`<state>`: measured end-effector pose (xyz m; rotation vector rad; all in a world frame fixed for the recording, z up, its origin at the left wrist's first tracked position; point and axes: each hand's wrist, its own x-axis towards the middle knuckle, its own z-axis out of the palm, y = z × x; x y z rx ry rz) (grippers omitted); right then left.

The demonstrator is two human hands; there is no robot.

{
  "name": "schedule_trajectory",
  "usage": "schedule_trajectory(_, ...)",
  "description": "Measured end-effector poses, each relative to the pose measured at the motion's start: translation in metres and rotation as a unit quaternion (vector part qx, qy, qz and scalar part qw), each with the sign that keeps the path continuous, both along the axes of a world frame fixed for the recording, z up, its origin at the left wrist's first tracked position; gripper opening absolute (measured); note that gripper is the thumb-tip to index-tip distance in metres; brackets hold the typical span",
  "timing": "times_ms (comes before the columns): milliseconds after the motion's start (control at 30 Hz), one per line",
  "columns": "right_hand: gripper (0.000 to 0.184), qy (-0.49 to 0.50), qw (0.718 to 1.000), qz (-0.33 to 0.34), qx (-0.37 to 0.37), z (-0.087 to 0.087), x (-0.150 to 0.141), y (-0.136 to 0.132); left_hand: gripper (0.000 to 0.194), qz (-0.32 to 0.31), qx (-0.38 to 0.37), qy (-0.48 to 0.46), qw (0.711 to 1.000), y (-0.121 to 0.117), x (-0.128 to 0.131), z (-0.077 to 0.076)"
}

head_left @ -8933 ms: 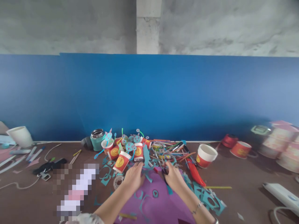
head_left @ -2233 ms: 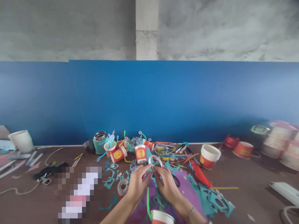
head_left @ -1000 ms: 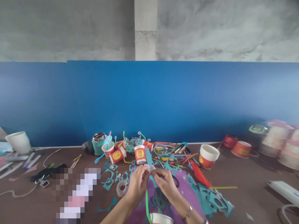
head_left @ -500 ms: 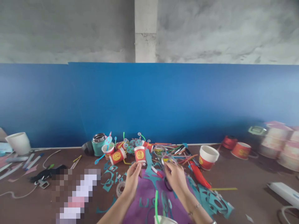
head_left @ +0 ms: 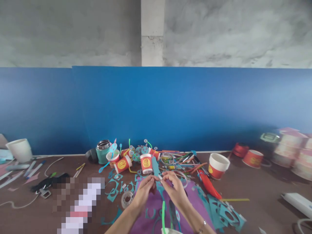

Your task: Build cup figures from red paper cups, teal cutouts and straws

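Observation:
My left hand (head_left: 145,187) and my right hand (head_left: 173,184) meet over the purple sheet (head_left: 143,222), thumbs and fingertips pinched close together. A small white piece (head_left: 160,177) shows between the fingertips; whether it is held or lies behind them, I cannot tell. Just beyond my left fingers stands a red-and-white paper cup (head_left: 146,163) with a yellow emblem. A pale ring (head_left: 186,180) shows partly behind my right hand. A tape roll (head_left: 127,199) lies left of my left wrist. Nearest me, a paper cup (head_left: 170,231) holds a green straw (head_left: 163,214).
Decorated cups (head_left: 123,164) crowd the back beside a teal flask (head_left: 103,152). Blue paper scraps (head_left: 225,211) lie on both sides. Stacked cups (head_left: 218,165), a red pouch (head_left: 209,185) and a yellow stick (head_left: 235,200) are at right. A black strap (head_left: 52,181) lies left.
My hands have come together: the right moved left from beside the pale ring, and the left moved slightly right. The red-and-white marker on the sheet no longer shows clearly.

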<state>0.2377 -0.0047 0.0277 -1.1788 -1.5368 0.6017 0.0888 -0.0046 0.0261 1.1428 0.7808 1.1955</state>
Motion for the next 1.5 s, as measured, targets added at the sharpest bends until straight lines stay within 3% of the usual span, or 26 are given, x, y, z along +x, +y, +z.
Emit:
schedule_trajectory(167,0.025,0.064,0.997,0.036,-0.028,0.003,0.001,-0.001,0.048,0.012,0.047,0.076,0.996,0.007,-0.004,-0.007)
schedule_trajectory(300,0.034,0.119,0.987,0.085,-0.069,0.001,0.004,0.002,0.050,0.089,0.107,0.120,0.983,0.013,-0.011,-0.008)
schedule_trajectory(367,0.034,0.111,0.987,0.094,-0.073,0.000,0.003,0.002,0.048,0.097,0.095,0.094,0.986,0.013,-0.012,-0.007)
schedule_trajectory(600,0.020,0.020,0.993,0.110,-0.045,0.001,-0.008,-0.007,0.046,0.038,-0.012,0.049,0.998,0.007,-0.003,-0.007)
schedule_trajectory(867,0.013,0.009,0.995,0.084,-0.046,0.000,-0.007,-0.007,0.048,0.067,-0.009,0.062,0.996,0.014,-0.005,-0.014)
schedule_trajectory(1233,0.013,0.012,0.996,0.073,-0.041,-0.002,-0.006,-0.005,0.043,0.064,0.026,0.121,0.990,0.009,-0.005,-0.004)
schedule_trajectory(1500,0.012,0.004,0.996,0.085,-0.036,-0.003,-0.005,-0.005,0.042,0.071,0.033,0.131,0.988,0.010,-0.004,-0.005)
